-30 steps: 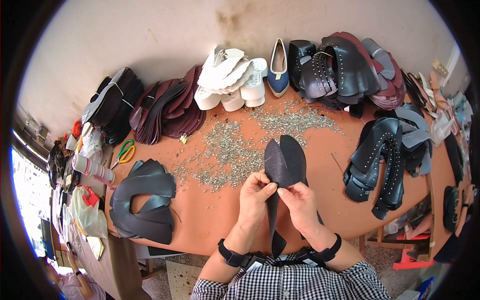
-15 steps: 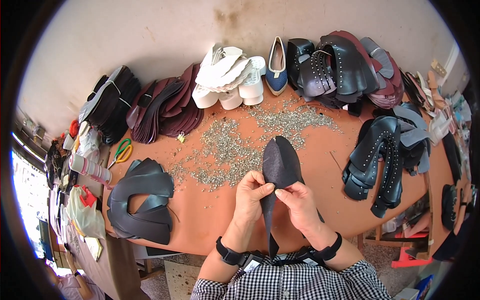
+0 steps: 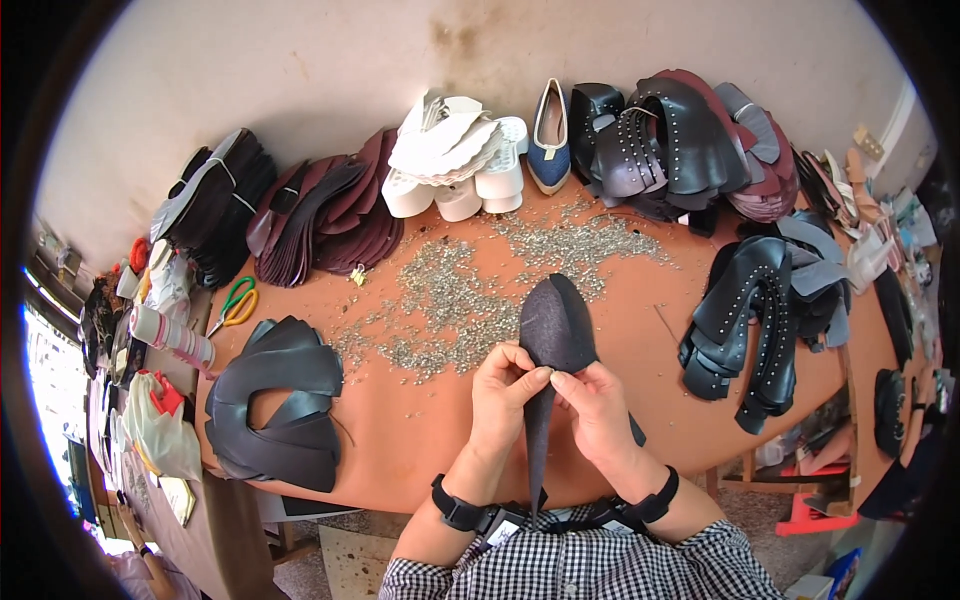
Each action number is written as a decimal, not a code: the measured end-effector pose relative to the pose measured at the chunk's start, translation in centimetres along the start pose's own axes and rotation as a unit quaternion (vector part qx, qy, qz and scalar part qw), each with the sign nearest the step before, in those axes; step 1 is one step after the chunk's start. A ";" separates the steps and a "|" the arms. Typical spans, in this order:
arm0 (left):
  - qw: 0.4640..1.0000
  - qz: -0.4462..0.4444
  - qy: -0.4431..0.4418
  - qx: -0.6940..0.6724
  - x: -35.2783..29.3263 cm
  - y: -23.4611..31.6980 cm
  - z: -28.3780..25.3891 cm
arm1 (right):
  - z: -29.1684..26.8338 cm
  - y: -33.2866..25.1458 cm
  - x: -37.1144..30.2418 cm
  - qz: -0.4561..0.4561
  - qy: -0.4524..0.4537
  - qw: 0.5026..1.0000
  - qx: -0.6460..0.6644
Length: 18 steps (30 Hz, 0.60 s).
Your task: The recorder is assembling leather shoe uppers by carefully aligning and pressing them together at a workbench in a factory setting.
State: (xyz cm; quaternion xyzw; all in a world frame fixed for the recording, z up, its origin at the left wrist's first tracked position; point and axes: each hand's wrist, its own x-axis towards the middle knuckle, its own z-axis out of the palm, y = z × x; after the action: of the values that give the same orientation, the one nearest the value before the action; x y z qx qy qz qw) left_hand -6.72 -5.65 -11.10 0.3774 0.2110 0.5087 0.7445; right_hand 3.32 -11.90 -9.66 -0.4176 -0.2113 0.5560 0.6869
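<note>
A dark shoe upper [image 3: 556,325] hangs in front of my body, its rounded toe pointing away from me. My left hand [image 3: 503,392] pinches its inner edge between thumb and bent fingers. Right beside it, my right hand [image 3: 597,402] grips the same edge, the two thumb tips almost touching. One narrow strip of the upper dangles below my fingers; its other side is partly hidden behind my right hand. Beyond the toe, many small metallic studs [image 3: 445,310] lie scattered over the tan tabletop [image 3: 400,445]. Whether a stud sits between my fingertips is too small to tell.
Plain black uppers [image 3: 285,365] lie stacked at left, near green-and-orange scissors [image 3: 237,302]. Studded black uppers [image 3: 750,310] sit at right. Along the wall stand maroon pieces [image 3: 330,215], white trays [image 3: 500,185] and a blue shoe [image 3: 549,140]. A person's arm [image 3: 145,550] shows lower left.
The upper has turned slightly in my hands, and its hanging strip now points more straight down. My thumbs have come closer together. The whole view has shifted a little.
</note>
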 end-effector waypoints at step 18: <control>0.924 0.182 0.006 0.338 -0.6 -0.2 0.3 | 0.7 0.1 0.4 -0.070 0.062 0.994 -0.048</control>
State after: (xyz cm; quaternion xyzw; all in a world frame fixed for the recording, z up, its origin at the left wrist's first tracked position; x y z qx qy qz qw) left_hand -6.59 -6.32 -11.08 0.6350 0.3027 0.5362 0.4665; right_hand 2.80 -11.31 -9.42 -0.4685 -0.2233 0.4686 0.7149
